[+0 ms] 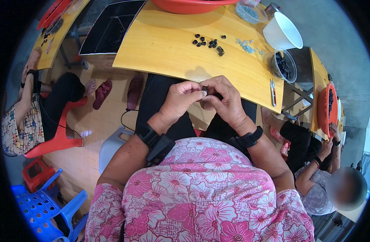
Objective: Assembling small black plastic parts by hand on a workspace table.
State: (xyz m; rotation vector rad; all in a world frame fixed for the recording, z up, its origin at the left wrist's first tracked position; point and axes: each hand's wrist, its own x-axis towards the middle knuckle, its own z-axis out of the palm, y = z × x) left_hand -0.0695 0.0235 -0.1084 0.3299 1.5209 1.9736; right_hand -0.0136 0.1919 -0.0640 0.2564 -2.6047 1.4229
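Note:
My left hand (181, 99) and my right hand (225, 99) meet over my lap, just below the near edge of a yellow wooden table (160, 48). Their fingertips pinch a small black part (206, 89) between them; most of it is hidden by my fingers. Both wrists carry black bands. On the table ahead lies a loose group of small black parts (208, 42), with a scatter of small clear pieces (246, 46) to its right.
A red basin (189, 5) stands at the table's far edge, a white bowl (282, 31) and a clear bowl of black parts (283, 64) at the right, small snips (273, 89) near the edge. People sit at left and right. Blue and red plastic stools stand lower left.

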